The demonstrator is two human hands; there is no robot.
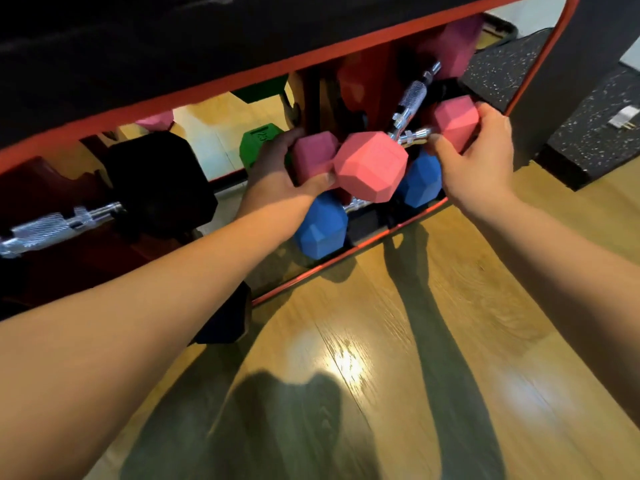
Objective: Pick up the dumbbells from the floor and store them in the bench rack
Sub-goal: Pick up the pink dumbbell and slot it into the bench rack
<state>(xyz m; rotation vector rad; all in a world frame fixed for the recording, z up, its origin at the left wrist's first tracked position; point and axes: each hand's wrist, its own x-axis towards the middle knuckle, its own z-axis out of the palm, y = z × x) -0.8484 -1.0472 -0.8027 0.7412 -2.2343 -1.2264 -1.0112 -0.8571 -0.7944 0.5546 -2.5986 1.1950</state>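
Under the black bench, the red-framed bench rack [347, 253] holds several dumbbells. My right hand [476, 164] grips the right head of a pink dumbbell [372, 166] with a chrome handle, held inside the rack opening. My left hand [277, 171] grips another pink dumbbell head [313, 154], which touches the first dumbbell's near head. I cannot tell whether that head belongs to a separate dumbbell. Directly below them, a blue dumbbell [320, 226] lies in the rack.
A black dumbbell [159, 181] with a chrome handle lies in the rack at left. A magenta dumbbell [446, 46] leans upright behind the pink one. Green dumbbells [258, 143] sit beyond the rack. Black rubber mats [588, 133] lie at right, wooden floor [346, 358] in front.
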